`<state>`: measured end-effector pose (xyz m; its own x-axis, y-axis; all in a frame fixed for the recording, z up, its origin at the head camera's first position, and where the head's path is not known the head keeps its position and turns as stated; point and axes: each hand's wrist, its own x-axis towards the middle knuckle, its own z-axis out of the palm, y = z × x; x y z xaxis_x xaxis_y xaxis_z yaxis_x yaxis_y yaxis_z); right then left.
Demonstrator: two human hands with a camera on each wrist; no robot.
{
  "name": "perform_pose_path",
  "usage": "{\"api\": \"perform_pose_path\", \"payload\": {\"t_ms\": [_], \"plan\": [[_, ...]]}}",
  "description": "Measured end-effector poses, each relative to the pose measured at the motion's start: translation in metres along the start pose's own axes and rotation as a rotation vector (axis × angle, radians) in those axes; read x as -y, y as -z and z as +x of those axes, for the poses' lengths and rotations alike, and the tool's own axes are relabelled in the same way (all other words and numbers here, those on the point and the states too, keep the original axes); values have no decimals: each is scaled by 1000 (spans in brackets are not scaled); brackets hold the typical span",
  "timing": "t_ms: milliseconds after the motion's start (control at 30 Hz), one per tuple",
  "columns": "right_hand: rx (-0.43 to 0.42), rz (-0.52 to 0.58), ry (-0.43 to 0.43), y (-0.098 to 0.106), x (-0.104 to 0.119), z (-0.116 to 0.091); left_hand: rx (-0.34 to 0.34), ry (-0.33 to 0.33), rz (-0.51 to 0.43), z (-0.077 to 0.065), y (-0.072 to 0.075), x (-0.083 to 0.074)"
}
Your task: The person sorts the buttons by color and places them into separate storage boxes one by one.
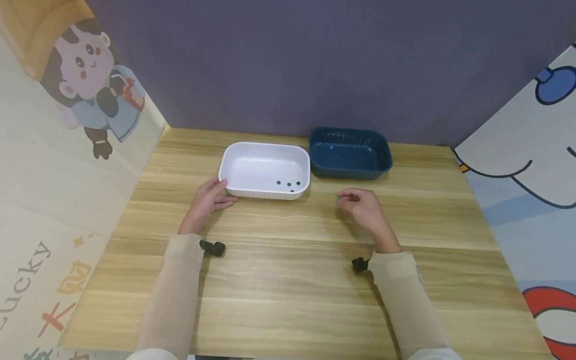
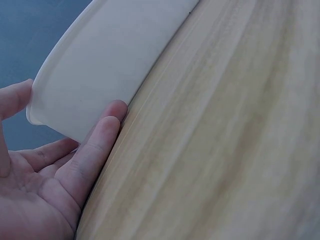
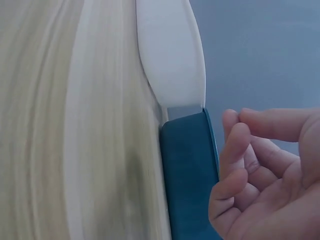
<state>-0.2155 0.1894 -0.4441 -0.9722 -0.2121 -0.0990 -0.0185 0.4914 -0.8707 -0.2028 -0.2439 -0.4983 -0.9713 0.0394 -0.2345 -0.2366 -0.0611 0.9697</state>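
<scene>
A white rectangular bin (image 1: 265,194) stands on the table with several small dark round pieces (image 1: 289,184) inside, near its front right corner. My left hand (image 1: 208,199) holds its front left corner. In the left wrist view, the thumb (image 2: 17,97) is at the rim and the other fingers lie low along the wall. To the front of a dark blue bin (image 1: 351,173), my right hand (image 1: 362,206) pinches a tiny bluish piece (image 1: 338,198) between thumb and fingertips. Fingers mostly hide that piece in the right wrist view.
The two bins stand side by side near the dark wall (image 1: 288,65). A small light-blue dot (image 1: 331,147) shows inside the dark blue bin. Printed panels rise at the left and right of the wooden table (image 1: 288,280). A small black camera sits on each wrist.
</scene>
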Motion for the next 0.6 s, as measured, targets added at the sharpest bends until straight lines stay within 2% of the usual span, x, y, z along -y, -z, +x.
{"api": "perform_pose_path", "payload": {"t_ms": [333, 600], "plan": [[-9, -40, 30, -7, 16, 12, -10, -17, 11, -2, -2, -1], [-5, 20, 49, -16, 31, 25, -17, -23, 13, -4, -3, -2]]}}
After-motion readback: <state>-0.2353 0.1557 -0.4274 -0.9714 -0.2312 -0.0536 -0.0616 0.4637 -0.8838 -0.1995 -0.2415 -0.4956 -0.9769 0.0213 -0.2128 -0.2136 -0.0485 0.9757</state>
